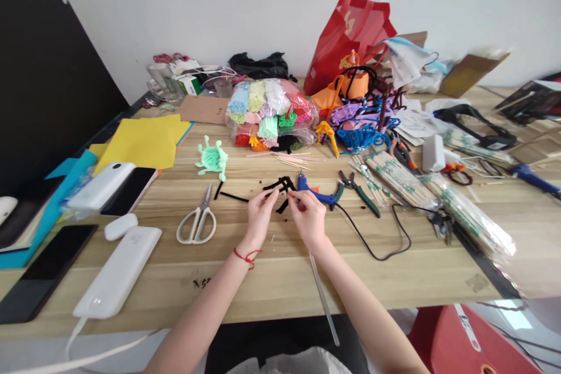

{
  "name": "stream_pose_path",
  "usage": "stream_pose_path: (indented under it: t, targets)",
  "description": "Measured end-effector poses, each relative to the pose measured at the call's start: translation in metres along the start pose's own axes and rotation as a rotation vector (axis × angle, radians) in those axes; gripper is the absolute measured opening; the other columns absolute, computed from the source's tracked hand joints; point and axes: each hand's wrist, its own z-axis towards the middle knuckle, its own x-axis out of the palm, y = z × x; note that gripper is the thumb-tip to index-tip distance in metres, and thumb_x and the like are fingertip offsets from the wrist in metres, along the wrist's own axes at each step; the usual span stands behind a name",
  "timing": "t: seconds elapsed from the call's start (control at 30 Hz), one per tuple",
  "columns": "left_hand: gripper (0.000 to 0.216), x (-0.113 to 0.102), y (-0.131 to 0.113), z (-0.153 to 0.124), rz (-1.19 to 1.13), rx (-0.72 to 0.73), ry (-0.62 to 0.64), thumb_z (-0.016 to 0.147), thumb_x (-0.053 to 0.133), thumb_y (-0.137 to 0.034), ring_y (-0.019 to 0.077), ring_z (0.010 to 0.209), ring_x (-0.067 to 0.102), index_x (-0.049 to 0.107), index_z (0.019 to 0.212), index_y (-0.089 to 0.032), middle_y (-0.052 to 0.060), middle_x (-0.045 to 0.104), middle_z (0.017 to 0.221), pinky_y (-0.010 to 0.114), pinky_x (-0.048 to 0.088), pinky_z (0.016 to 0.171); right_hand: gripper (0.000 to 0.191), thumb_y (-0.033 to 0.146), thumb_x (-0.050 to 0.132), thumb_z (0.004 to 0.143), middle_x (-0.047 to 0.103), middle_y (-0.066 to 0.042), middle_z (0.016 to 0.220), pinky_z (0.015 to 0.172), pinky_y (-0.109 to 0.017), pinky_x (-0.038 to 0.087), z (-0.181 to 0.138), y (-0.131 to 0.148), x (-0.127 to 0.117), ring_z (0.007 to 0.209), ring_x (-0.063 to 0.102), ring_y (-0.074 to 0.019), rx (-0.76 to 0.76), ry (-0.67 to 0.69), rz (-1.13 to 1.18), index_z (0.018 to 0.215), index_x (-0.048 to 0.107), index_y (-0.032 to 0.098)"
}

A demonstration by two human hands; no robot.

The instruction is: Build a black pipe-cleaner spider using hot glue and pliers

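Between my two hands, just above the table, is a small black piece made of fuzzy pipe cleaners (pixel 286 182). My left hand (pixel 262 213) pinches its left part between thumb and fingertips. On the other side my right hand (pixel 308 213) closes its fingers on the right part. Right behind my right hand lies a blue hot glue gun (pixel 316 193), partly covered by it. White-handled scissors (pixel 199 219) rest to the left of my left hand. Loose black pipe cleaner pieces (pixel 234 196) lie between them. A mint-green pipe cleaner figure (pixel 213 158) sits farther back.
A bag of coloured pipe cleaners (pixel 272 114) stands behind. Green-handled pliers (pixel 358 193) and packs of wooden sticks (pixel 401 178) lie right. A clear glue stick (pixel 323 298) crosses the front edge. Phones and a white power bank (pixel 118 272) lie left. A black cord (pixel 372 251) curves rightward.
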Motion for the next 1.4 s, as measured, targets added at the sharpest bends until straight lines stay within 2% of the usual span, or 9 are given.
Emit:
stream_pose_path:
  t: [0.33,0.73,1.4]
  targets:
    - [0.025,-0.0025,0.0075,0.0024,0.044,0.055,0.007,0.068,0.071,-0.035,0.018,0.082,0.063,0.074,0.085,-0.017,0.008,0.07,0.091,0.028,0.047,0.074,0.017,0.024,0.051,0.087,0.065,-0.004,0.083,0.049,-0.023,0.045,0.0,0.0018,0.0,0.046,0.047,-0.0082,-0.007,-0.011,0.016,0.089,0.068,0.02]
    - [0.024,-0.0033,0.0047,0.0018,0.159,0.137,0.02,0.073,0.068,-0.037,0.018,0.085,0.061,0.074,0.086,-0.017,0.008,0.07,0.094,0.027,0.047,0.071,0.018,0.025,0.051,0.088,0.064,-0.005,0.089,0.051,-0.022,0.046,0.0002,0.004,-0.0012,0.049,0.049,-0.0075,0.01,0.002,0.0,0.092,0.067,0.02]
    - [0.024,-0.0042,0.005,0.0015,0.189,0.159,0.029,0.074,0.067,-0.037,0.0171,0.081,0.059,0.074,0.086,-0.017,0.008,0.069,0.092,0.027,0.046,0.069,0.016,0.027,0.05,0.089,0.063,-0.005,0.091,0.056,-0.024,0.048,-0.0008,-0.0015,0.0007,0.054,0.053,-0.0088,0.002,-0.013,-0.001,0.093,0.064,0.021]
